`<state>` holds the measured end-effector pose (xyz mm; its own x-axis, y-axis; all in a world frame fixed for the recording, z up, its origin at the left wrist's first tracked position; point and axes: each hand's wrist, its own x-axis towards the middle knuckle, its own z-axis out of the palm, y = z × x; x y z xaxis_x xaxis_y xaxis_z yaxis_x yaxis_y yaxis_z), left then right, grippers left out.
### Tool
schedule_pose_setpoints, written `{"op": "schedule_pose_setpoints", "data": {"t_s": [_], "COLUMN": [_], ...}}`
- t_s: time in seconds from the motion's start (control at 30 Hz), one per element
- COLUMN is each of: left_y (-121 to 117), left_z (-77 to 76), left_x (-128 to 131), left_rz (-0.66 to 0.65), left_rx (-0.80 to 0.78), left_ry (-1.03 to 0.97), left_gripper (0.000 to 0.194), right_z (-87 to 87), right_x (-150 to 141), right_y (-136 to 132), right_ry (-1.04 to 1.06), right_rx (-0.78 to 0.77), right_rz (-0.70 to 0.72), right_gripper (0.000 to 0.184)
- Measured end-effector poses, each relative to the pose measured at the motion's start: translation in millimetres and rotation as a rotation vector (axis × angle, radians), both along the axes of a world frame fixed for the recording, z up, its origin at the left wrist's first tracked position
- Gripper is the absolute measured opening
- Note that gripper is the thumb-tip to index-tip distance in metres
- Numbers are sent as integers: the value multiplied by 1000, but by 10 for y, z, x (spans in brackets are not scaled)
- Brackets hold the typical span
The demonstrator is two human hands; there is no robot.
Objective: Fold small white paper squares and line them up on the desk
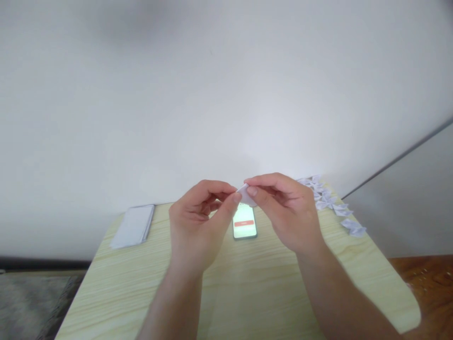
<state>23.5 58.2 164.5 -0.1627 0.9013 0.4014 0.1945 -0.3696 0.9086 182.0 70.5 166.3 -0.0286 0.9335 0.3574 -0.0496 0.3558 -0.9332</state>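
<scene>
A small folded piece of white paper [246,196] is raised above the table between both hands. My left hand [200,219] pinches its left corner with thumb and forefinger. On the other side, my right hand [292,208] grips the upper right part of the paper, thumb in front and fingers behind. Fingertips hide part of the folds. Beneath the paper lies a phone [245,227] with a lit, pale green screen and a red bar; the paper covers its top end.
A stack of white paper sheets [132,226] lies at the table's back left. Several folded white paper shapes [327,200] line the right rear edge. The light wood-grain table [255,297] stands against a white wall [212,94]. Wooden floor [432,293] shows at the right.
</scene>
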Motion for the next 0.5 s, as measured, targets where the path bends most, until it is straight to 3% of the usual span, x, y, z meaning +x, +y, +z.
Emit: {"op": "schedule_pose_setpoints", "data": {"t_s": [0.5], "left_y": [-24], "left_z": [16], "left_x": [56], "left_rz": [44], "left_rx": [99], "left_ry": [43], "left_gripper": [9], "right_z": [10], "right_x": [18], "right_y": [10], "right_ry": [-12], "right_rx": [-24], "right_rz": [14], "right_gripper": [14]}}
